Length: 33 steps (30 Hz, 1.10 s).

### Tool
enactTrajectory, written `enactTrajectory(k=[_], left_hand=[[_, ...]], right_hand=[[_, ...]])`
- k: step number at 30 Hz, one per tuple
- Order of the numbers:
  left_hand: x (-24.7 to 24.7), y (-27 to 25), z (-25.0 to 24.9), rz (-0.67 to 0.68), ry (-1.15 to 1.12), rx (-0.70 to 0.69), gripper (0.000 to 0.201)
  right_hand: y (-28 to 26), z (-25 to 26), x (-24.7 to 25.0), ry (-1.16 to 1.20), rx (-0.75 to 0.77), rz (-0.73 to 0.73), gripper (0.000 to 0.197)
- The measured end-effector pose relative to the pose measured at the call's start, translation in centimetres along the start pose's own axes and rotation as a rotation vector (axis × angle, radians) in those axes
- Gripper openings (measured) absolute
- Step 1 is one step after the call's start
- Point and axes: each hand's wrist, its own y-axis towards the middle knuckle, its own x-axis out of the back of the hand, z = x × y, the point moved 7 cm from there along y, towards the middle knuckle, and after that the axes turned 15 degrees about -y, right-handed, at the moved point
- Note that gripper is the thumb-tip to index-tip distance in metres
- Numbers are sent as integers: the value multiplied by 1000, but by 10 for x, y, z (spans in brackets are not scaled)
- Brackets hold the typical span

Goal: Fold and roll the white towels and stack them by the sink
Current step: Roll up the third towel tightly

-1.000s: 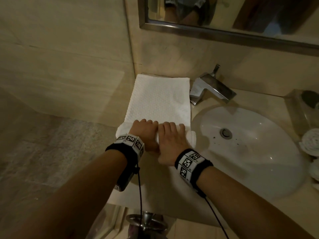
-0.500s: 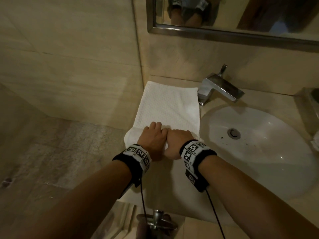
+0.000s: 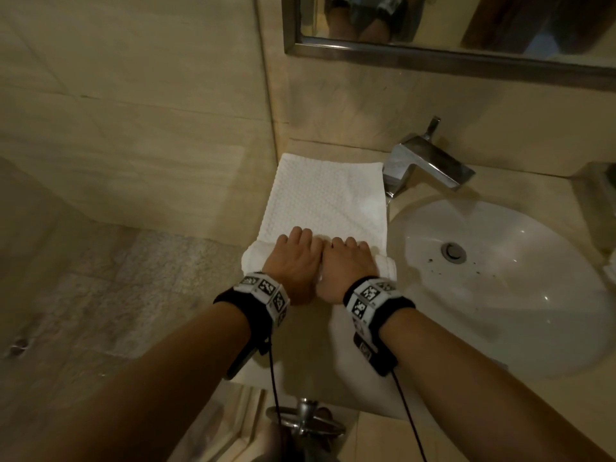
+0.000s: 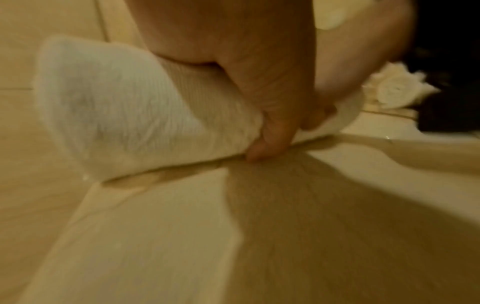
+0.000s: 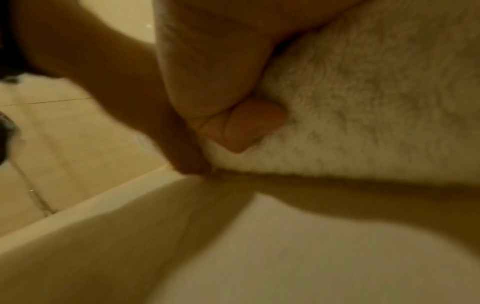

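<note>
A white towel (image 3: 326, 198) lies folded in a long strip on the counter left of the sink (image 3: 500, 278). Its near end is wound into a roll (image 3: 255, 256) whose ends stick out on both sides of my hands. My left hand (image 3: 295, 258) and right hand (image 3: 346, 261) sit side by side on top of the roll, fingers curled over it. In the left wrist view the roll (image 4: 124, 115) is under the palm, with the thumb (image 4: 267, 144) tucked at its near side. The right wrist view shows the thumb (image 5: 241, 127) pressed into the fluffy roll (image 5: 363, 102).
A chrome faucet (image 3: 423, 161) stands just right of the towel's far end. A tiled wall (image 3: 133, 111) borders the counter's left side, and a mirror (image 3: 450, 25) hangs above. Other rolled white towels (image 4: 394, 92) show in the left wrist view beyond the sink.
Both hands have moved away from me along the strip, curling over the roll. The roll has grown thicker and the flat part of the towel is shorter.
</note>
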Motion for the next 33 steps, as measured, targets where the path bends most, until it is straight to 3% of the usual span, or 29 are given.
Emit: enactTrajectory(k=[3, 6, 11, 14, 18, 22, 24, 29, 33], left_hand=[[6, -2, -1, -76, -32, 1, 50], [9, 9, 0, -77, -87, 23, 57], [3, 27, 6, 61, -71, 22, 70], [3, 32, 9, 104, -97, 42, 74], [6, 20, 7, -46, -94, 24, 70], [2, -1, 1, -245, -99, -39, 40], [3, 0, 2, -274, -82, -42, 36], [9, 16, 2, -25, -94, 5, 52], [6, 25, 5, 92, -129, 45, 68]], right_hand=[[11, -4, 4, 49, 33, 81, 51], [6, -4, 5, 32, 15, 34, 59], [-21, 1, 0, -113, 90, -55, 88], [-11, -2, 3, -120, 78, -49, 82], [2, -5, 3, -89, 54, -63, 73], [7, -5, 2, -83, 21, -104, 67], [9, -7, 4, -42, 25, -86, 66], [7, -16, 7, 73, 54, 57, 53], [-13, -10, 4, -23, 57, -59, 73]])
